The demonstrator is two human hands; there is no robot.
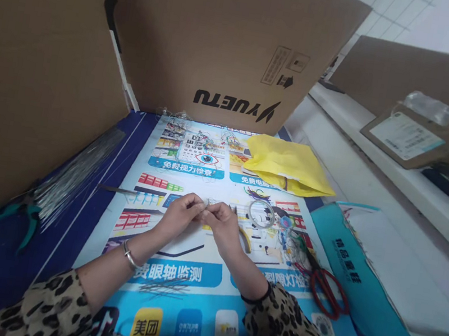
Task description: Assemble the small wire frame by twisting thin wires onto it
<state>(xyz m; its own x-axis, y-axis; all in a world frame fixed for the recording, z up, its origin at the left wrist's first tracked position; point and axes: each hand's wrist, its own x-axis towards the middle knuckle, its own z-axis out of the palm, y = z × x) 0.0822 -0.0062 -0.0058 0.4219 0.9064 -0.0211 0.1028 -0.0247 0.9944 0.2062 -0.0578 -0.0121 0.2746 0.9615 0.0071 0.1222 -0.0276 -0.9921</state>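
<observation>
My left hand [181,217] and my right hand [222,228] meet over the printed sheet [183,249]. Thumbs and forefingers are pinched together tip to tip; whatever lies between them is too small to make out. Beside my right hand are yellow-handled pliers [246,241], partly hidden by it. A clear ring-shaped roll [250,213] lies a little farther right, with small coloured wires [258,194] just behind it. Several short thin wires [165,287] rest nearer to me, between my forearms.
A bundle of long thin wires [73,178] and teal-handled pliers [31,222] lie left. Red-handled scissors [329,298] and a teal cardboard piece [356,268] are right. A yellow bag [291,164] and tangled wires [229,137] sit behind. Tall cardboard [228,38] walls the back.
</observation>
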